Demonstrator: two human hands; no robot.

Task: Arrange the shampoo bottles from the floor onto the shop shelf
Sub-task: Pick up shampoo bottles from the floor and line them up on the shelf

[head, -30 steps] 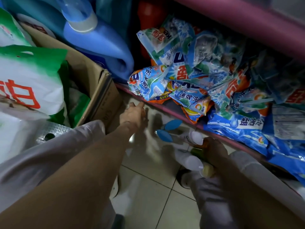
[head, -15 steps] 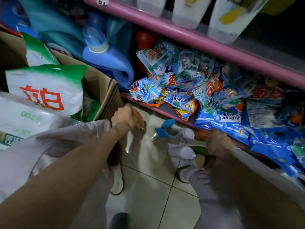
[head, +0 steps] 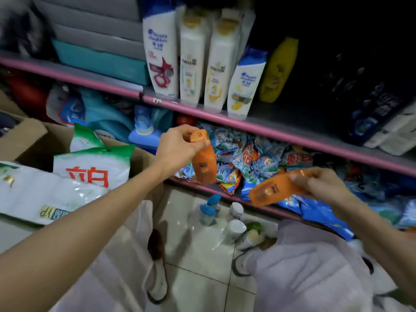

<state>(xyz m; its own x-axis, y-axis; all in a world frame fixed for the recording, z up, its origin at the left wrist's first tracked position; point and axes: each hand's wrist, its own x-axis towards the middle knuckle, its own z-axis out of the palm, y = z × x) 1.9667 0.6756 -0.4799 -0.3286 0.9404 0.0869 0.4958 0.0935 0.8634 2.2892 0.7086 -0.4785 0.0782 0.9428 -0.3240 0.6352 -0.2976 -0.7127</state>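
Observation:
My left hand (head: 177,147) grips an orange shampoo bottle (head: 203,164) by its cap, hanging nearly upright in front of the lower shelf. My right hand (head: 324,185) holds a second orange bottle (head: 271,190) by its cap end, tilted down to the left. Several small bottles (head: 227,218) with blue, white and green caps stand on the tiled floor between my knees. On the pink-edged shelf (head: 225,118) above stand white shampoo bottles (head: 191,61) and a yellow one (head: 278,70).
Detergent sachets (head: 252,158) fill the lower shelf. A cardboard box (head: 27,136) with white and green bags (head: 94,165) stands at the left. A blue jug (head: 144,129) sits behind it. Dark packs (head: 378,104) occupy the shelf's right end.
Both hands have risen from the floor, each lifting an orange bottle to the level of the lower shelf. The view has tilted up, showing the shampoo shelf.

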